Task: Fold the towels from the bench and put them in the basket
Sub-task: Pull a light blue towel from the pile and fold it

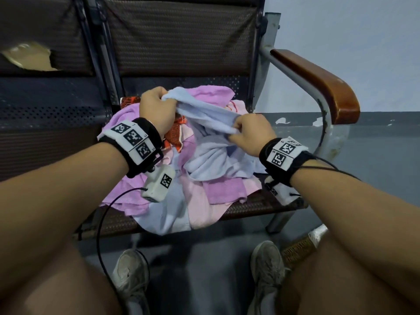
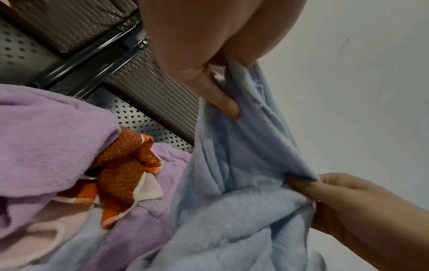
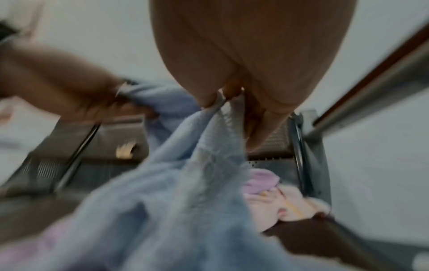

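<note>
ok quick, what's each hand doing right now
Left hand: closed, gripping one end of the blue towel.
Right hand: closed, pinching the same blue towel further along its edge.

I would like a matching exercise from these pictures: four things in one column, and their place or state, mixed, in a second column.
Things:
1. blue towel
2. orange cloth
3. armrest
4. shoes

Places or states:
A. on the floor, in front of the bench
B. stretched between both hands
C. partly buried in the pile
D. wooden, at the bench's right end

Pairs: 1-B, 2-C, 3-D, 4-A
</note>
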Action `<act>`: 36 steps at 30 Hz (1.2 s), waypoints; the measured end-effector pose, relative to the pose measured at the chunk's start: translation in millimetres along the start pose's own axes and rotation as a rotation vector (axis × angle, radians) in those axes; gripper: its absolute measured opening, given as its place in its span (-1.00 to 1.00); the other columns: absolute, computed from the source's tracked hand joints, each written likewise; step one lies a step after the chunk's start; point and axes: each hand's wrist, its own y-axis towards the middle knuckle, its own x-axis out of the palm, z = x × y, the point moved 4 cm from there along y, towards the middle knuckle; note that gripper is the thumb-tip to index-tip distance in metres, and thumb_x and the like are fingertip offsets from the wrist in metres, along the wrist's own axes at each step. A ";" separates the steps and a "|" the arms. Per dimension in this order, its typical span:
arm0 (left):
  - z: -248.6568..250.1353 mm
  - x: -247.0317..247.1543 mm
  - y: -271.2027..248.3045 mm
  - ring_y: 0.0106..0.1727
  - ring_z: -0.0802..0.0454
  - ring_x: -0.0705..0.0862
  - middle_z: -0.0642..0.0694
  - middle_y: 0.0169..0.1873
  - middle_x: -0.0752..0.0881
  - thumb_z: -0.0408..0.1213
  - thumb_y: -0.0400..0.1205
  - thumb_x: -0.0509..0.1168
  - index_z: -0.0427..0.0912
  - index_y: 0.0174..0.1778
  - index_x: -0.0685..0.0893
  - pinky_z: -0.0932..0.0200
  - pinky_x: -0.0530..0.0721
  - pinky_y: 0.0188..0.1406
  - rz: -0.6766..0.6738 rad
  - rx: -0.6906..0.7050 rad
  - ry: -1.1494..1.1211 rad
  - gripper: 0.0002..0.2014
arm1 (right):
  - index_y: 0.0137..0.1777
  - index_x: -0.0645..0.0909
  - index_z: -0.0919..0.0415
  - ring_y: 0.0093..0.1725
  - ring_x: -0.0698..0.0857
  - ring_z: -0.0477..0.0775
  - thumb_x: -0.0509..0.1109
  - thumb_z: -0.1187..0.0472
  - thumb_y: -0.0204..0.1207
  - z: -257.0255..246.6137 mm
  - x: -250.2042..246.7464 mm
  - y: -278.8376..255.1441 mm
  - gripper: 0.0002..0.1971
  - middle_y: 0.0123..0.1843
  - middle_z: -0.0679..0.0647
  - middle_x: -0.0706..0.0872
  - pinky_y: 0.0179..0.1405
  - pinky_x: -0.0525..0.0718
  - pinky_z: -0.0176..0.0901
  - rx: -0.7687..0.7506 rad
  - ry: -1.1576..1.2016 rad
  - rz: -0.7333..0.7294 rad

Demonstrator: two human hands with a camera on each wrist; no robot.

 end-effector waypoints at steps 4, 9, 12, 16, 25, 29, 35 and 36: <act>-10.7 3.3 1.3 -0.47 -0.03 0.78 -0.24 -0.38 0.69 -0.49 0.67 0.16 -0.28 -0.28 0.53 0.12 0.77 -0.45 -0.048 -0.138 -0.162 -0.80 | -0.35 0.60 0.20 -0.34 0.53 0.14 0.22 0.25 0.62 12.1 -0.6 3.6 -0.70 -0.42 0.16 0.53 -0.27 0.44 -0.11 0.231 0.402 0.044; -7.2 15.6 -7.5 -0.52 0.10 0.77 -0.06 -0.56 0.76 -0.36 0.72 0.19 -0.21 -0.19 0.67 0.31 0.64 -0.59 -0.121 -0.201 -0.218 -0.80 | -0.22 0.62 0.12 0.00 0.63 0.16 0.25 0.19 0.62 3.3 4.4 6.0 -0.80 -0.11 0.17 0.68 0.06 0.64 0.10 0.490 1.070 0.075; -0.7 14.9 -4.9 -0.36 0.03 0.81 -0.10 -0.42 0.80 -0.52 0.57 0.35 -0.24 -0.21 0.76 0.21 0.75 -0.37 -0.121 -0.172 -0.362 -0.87 | -0.39 0.62 0.04 -0.28 0.60 -0.02 0.36 0.07 0.56 0.1 1.9 4.5 -0.72 -0.40 -0.06 0.63 -0.28 0.53 -0.14 0.507 1.141 0.100; -2.4 4.1 2.0 -0.35 0.06 0.76 -0.16 -0.34 0.76 -0.62 0.45 0.45 -0.33 -0.17 0.73 0.21 0.70 -0.34 -0.158 -0.102 -0.322 -0.85 | -0.39 0.66 0.15 -0.40 0.54 -0.04 0.57 0.05 0.39 5.5 -1.4 0.1 -0.75 -0.44 -0.04 0.61 -0.40 0.45 -0.16 0.135 0.555 -0.021; -33.4 -16.9 14.6 -0.24 -0.10 0.62 -0.20 -0.28 0.61 -0.61 0.55 0.18 -0.07 -0.37 0.45 0.00 0.65 -0.30 0.022 -0.083 0.064 -0.67 | -0.26 0.65 0.20 -0.08 0.66 0.34 0.28 0.18 0.60 24.3 -2.7 2.1 -0.77 -0.19 0.27 0.71 -0.16 0.52 -0.04 0.063 -0.037 0.000; -37.5 -6.8 8.9 -0.43 0.03 0.73 -0.25 -0.15 0.69 -0.58 0.66 0.04 -0.24 0.07 0.53 0.25 0.67 -0.60 0.061 -0.261 -0.198 -0.76 | -0.45 0.43 0.11 -0.32 0.48 0.08 0.22 0.22 0.67 27.7 6.9 1.7 -0.61 -0.40 0.05 0.51 -0.26 0.40 -0.11 0.255 0.556 -0.037; -32.1 -8.7 17.1 -0.67 0.18 0.42 0.02 -0.61 0.51 -0.41 0.75 0.06 -0.21 -0.21 0.58 0.26 0.36 -0.58 0.019 -0.307 -0.200 -0.74 | -0.36 0.60 0.15 -0.38 0.58 0.00 0.52 -0.24 0.36 21.2 -2.3 5.1 -0.56 -0.42 0.03 0.60 -0.34 0.49 -0.20 0.316 0.801 -0.003; -31.2 -11.8 18.5 -0.67 0.15 0.41 0.04 -0.63 0.49 -0.38 0.74 0.09 -0.13 -0.31 0.50 0.25 0.35 -0.57 0.035 -0.308 -0.206 -0.71 | -0.40 0.60 0.14 -0.46 0.57 -0.06 0.57 -0.22 0.35 21.3 -4.1 4.0 -0.56 -0.48 -0.04 0.60 -0.45 0.47 -0.29 0.235 0.688 -0.047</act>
